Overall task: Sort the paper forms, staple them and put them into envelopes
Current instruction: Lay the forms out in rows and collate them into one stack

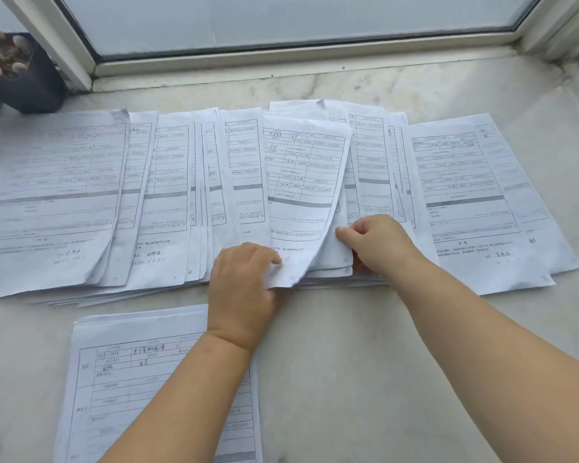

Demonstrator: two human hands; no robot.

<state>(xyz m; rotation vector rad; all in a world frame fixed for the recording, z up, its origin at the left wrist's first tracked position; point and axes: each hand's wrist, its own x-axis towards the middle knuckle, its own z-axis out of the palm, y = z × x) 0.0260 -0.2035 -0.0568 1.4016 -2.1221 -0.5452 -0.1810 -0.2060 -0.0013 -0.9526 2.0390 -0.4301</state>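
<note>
**Mid-sort: one form lifted from the fanned row**

Nearest us, a separate stack of forms (pixel 121 379) lies on the marble sill (pixel 348 379), partly under the left forearm. Just beyond, the left hand (pixel 243 289) pinches the bottom corner of a curling form (pixel 301 195), peeling it up. The right hand (pixel 378 243), fingers curled, pins the sheets beneath by their edge. Behind them the fanned row of forms (pixel 168 195) stretches across the sill below the window frame (pixel 281 58). Risk, I'd say: tug too fast and neighbouring sheets slide, scrambling the overlapped order

Both hands reach forward, left (pixel 244 279) and right (pixel 378 242), fingers curled, pinching.
</note>
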